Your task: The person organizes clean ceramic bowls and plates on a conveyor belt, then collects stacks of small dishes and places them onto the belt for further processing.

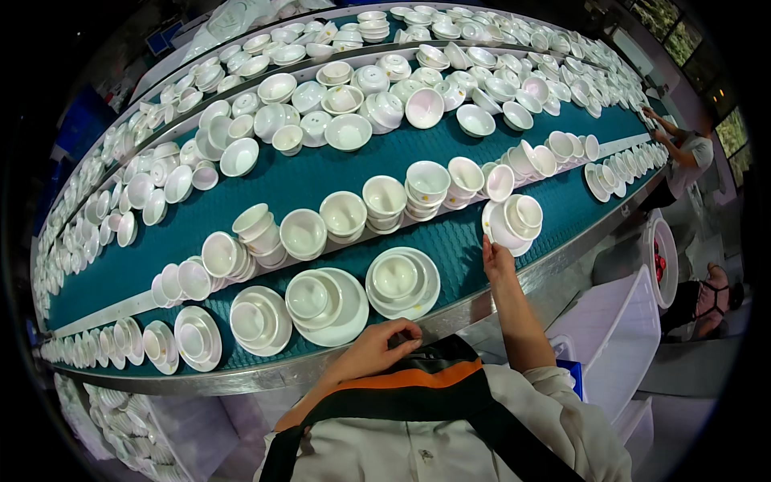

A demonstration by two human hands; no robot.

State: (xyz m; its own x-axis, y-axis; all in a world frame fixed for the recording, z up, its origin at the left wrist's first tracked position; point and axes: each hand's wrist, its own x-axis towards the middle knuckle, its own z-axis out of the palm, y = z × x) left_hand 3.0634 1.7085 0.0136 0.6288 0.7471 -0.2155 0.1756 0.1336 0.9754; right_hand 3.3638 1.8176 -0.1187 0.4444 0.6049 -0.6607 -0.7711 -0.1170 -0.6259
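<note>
My right hand [499, 262] pinches the near rim of a white plate [491, 229] on the front strip of the green belt. A white bowl and a smaller cup [526, 213] sit stacked on that plate. Near the belt's metal edge, my left hand [389, 341] is loosely curled and holds nothing, its thumb apart from the fingers. Just beyond it stands another set, a plate [426, 299] with a bowl and cup [396, 277] on it. Left of this is a larger plate [347, 317] carrying a bowl and cup [309, 296].
Stacked white bowls [344, 215] line a pale divider [136, 305] across the belt [321, 173]. Many loose bowls [348, 132] cover its far side. A metal rail [265, 373] edges the belt near me. White bins [614, 337] stand at right; a co-worker [687, 153] works at far right.
</note>
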